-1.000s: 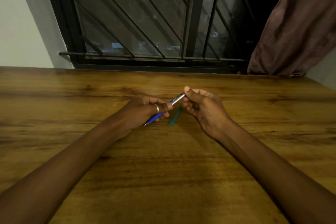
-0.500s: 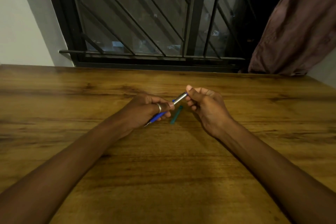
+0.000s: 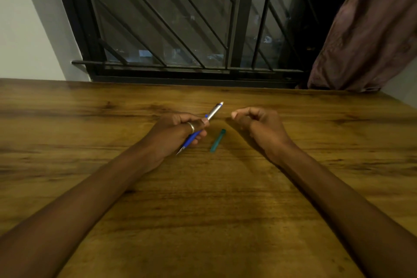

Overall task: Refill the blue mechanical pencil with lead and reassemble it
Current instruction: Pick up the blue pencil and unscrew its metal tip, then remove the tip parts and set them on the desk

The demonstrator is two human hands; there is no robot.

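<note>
My left hand (image 3: 178, 131) grips the blue mechanical pencil (image 3: 211, 114) around its blue lower barrel. The metal tip points down toward the table and the silver upper part slants up to the right. A small white end shows at the pencil's top. My right hand (image 3: 259, 127) hovers a little to the right of that end, apart from it, with fingers curled and thumb pinched against the forefinger. I cannot see anything between those fingertips. A green lead case (image 3: 217, 140) lies on the table between my hands.
The wooden table (image 3: 214, 210) spreads wide around my forearms. Beyond its far edge stand a barred window (image 3: 180, 29) and a white wall (image 3: 24, 29). A brown curtain (image 3: 370, 36) hangs at the back right.
My right hand has come off the pencil's top end and drawn back to the right. The white end is now uncovered. My left hand has kept its grip on the pencil.
</note>
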